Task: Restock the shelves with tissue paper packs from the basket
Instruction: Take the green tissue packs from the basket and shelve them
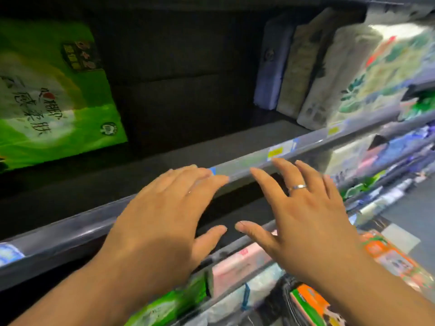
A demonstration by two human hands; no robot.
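fingers (pixel 266 183) straight, left hand (pixel 160 227) and right hand (pixel 306 222) near shelf (pixel 70 228)

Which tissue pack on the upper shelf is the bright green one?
The large green pack at the far left, standing alone; the others, at right, are a lavender pack, beige pack and white pack.

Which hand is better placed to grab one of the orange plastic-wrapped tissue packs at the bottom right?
Right, probably. Both the right hand and the left hand are open and empty, but the orange plastic-wrapped tissue packs lie close beside the right forearm.
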